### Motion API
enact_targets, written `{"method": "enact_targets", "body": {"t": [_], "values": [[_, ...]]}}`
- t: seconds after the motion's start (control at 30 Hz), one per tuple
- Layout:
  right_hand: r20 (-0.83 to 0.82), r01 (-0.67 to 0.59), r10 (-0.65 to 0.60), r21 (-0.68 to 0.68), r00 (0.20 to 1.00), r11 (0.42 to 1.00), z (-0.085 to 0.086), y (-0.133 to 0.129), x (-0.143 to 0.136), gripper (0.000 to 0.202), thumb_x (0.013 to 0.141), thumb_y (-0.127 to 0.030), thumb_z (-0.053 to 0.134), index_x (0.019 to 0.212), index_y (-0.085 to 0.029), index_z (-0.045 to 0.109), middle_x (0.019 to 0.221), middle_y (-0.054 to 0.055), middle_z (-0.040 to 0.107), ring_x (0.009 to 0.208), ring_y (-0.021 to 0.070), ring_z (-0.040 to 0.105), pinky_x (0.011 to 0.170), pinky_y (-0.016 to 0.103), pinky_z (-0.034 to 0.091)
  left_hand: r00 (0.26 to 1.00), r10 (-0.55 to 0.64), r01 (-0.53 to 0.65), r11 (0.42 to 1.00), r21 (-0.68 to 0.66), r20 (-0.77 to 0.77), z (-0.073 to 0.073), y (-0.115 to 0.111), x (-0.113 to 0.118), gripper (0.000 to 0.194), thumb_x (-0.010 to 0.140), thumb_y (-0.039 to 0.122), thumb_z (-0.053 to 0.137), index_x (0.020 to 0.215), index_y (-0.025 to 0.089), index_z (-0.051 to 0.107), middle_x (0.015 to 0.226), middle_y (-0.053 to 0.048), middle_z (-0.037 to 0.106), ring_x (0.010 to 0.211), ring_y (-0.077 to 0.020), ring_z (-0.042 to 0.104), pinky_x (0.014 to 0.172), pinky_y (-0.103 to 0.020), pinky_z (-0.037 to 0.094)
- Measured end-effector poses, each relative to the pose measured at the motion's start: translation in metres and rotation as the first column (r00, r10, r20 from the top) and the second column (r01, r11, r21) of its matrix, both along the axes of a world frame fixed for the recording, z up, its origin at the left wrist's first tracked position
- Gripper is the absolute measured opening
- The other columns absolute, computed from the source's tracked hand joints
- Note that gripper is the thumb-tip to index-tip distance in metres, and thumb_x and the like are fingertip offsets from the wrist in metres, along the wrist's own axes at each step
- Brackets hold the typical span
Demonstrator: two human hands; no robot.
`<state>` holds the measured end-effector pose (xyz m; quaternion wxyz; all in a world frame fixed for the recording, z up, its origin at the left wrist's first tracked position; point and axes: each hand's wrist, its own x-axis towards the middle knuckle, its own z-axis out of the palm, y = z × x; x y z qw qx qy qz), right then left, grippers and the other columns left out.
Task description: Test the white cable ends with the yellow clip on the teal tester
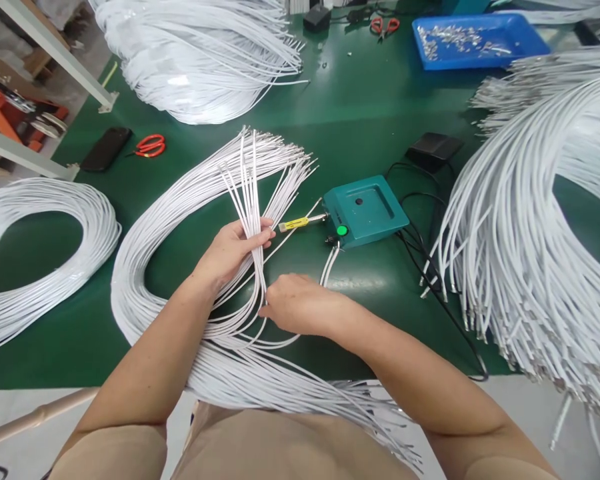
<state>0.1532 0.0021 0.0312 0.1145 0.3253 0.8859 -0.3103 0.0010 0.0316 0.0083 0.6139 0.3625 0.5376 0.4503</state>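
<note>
A small bunch of thin white cables stands up from my left hand, its ends fanned apart above the thumb. My left hand is closed around that bunch. Just below and to the right, my right hand is curled with its fingertips pinching the lower part of the same cables; the fingertips are partly hidden. The cables run down into a large coil of white cable on the green table. Right of my hands sits a teal box with a lit green light and a yellow-labelled plug.
Other white cable bundles lie at the left, the back and the right. Red-handled scissors rest beside a black phone. A blue tray holds small metal parts. Black wires trail behind the box.
</note>
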Motion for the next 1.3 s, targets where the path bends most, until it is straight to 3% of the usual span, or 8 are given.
{"method": "enact_targets", "body": {"t": [0.13, 0.27, 0.43, 0.67, 0.77, 0.9, 1.0, 1.3], "values": [[-0.054, 0.186, -0.188, -0.038, 0.981, 0.982, 0.005, 0.017, 0.009, 0.037, 0.093, -0.036, 0.043, 0.087, -0.013, 0.072, 0.085, 0.018, 0.072, 0.081, 0.0297, 0.069, 0.065, 0.036, 0.047, 0.999, -0.032, 0.031, 0.999, -0.015, -0.034, -0.001, -0.001, -0.002, 0.04, 0.063, 0.027, 0.084, 0.1, 0.015, 0.074, 0.089, -0.006, 0.072, 0.075, -0.0123, 0.064, 0.077, -0.025, 0.051], [-0.352, 0.486, -0.501, -0.137, 0.791, 0.863, -0.002, 0.034, 0.015, 0.029, 0.093, -0.033, 0.045, 0.081, -0.017, 0.066, 0.076, 0.007, 0.07, 0.069, 0.0172, 0.066, 0.066, 0.028, 0.046, 1.0, -0.019, 0.019, 1.0, 0.013, 0.0, -0.001, -0.003, 0.001, 0.045, 0.057, 0.026, 0.087, 0.098, 0.015, 0.074, 0.082, -0.005, 0.072, 0.071, -0.0142, 0.066, 0.074, -0.028, 0.053], [-0.444, 0.446, -0.604, -0.413, 0.662, 0.794, -0.015, 0.036, 0.014, 0.018, 0.084, -0.025, 0.055, 0.068, -0.017, 0.056, 0.065, 0.0, 0.066, 0.051, 0.0085, 0.06, 0.057, 0.021, 0.046, 0.998, 0.06, -0.061, 0.998, 0.024, 0.025, 0.004, -0.003, 0.004, 0.032, 0.067, 0.035, 0.081, 0.088, 0.012, 0.072, 0.07, -0.002, 0.068, 0.063, -0.0114, 0.062, 0.065, -0.024, 0.051], [-0.229, 0.201, -0.468, -0.685, 0.854, 0.701, -0.01, 0.029, 0.009, 0.015, 0.078, -0.022, 0.057, 0.065, -0.015, 0.057, 0.066, 0.001, 0.068, 0.046, 0.0097, 0.061, 0.045, 0.02, 0.049, 0.967, 0.188, -0.203, 0.976, 0.076, 0.171, 0.008, 0.006, -0.008, 0.032, 0.062, 0.02, 0.084, 0.084, 0.016, 0.061, 0.087, -0.003, 0.07, 0.076, -0.0102, 0.065, 0.068, -0.02, 0.049], [-0.257, 0.246, -0.468, -0.59, 0.846, 0.769, -0.007, 0.033, 0.013, 0.02, 0.081, -0.024, 0.055, 0.065, -0.015, 0.06, 0.067, 0.001, 0.068, 0.046, 0.0081, 0.059, 0.047, 0.02, 0.047, 0.978, 0.154, -0.167, 0.982, 0.085, 0.142, 0.008, 0.006, -0.007, 0.034, 0.061, 0.017, 0.084, 0.08, 0.016, 0.056, 0.081, -0.002, 0.068, 0.07, -0.0092, 0.063, 0.065, -0.02, 0.047], [-0.563, 0.541, -0.704, -0.462, 0.433, 0.703, -0.008, 0.045, 0.021, 0.018, 0.085, -0.034, 0.058, 0.09, -0.019, 0.064, 0.071, -0.002, 0.065, 0.052, 0.0069, 0.057, 0.051, 0.02, 0.047, 0.996, 0.042, -0.05, 0.993, 0.109, 0.073, 0.004, -0.001, 0.003, 0.035, 0.061, 0.02, 0.084, 0.076, 0.016, 0.052, 0.074, 0.001, 0.065, 0.067, -0.0105, 0.064, 0.065, -0.023, 0.048], [-0.611, 0.482, -0.776, -0.638, 0.158, 0.601, -0.011, 0.051, 0.023, 0.029, 0.076, -0.042, 0.068, 0.09, -0.018, 0.061, 0.064, -0.005, 0.059, 0.049, 0.0077, 0.053, 0.046, 0.02, 0.046, 0.998, -0.063, 0.06, 0.991, 0.116, 0.028, 0.0, -0.006, 0.009, 0.034, 0.062, 0.022, 0.083, 0.077, 0.016, 0.054, 0.074, 0.002, 0.065, 0.068, -0.0125, 0.065, 0.068, -0.026, 0.05], [-0.601, 0.381, -0.796, -0.723, 0.063, 0.576, -0.008, 0.047, 0.017, 0.019, 0.076, -0.031, 0.07, 0.068, -0.015, 0.062, 0.052, -0.006, 0.053, 0.043, 0.0044, 0.042, 0.044, 0.02, 0.037, 0.999, -0.035, 0.038, 0.986, 0.162, -0.024, 0.0, -0.008, 0.013, 0.029, 0.066, 0.025, 0.081, 0.076, 0.017, 0.055, 0.074, 0.002, 0.063, 0.067, -0.0108, 0.063, 0.061, -0.022, 0.047]]}}
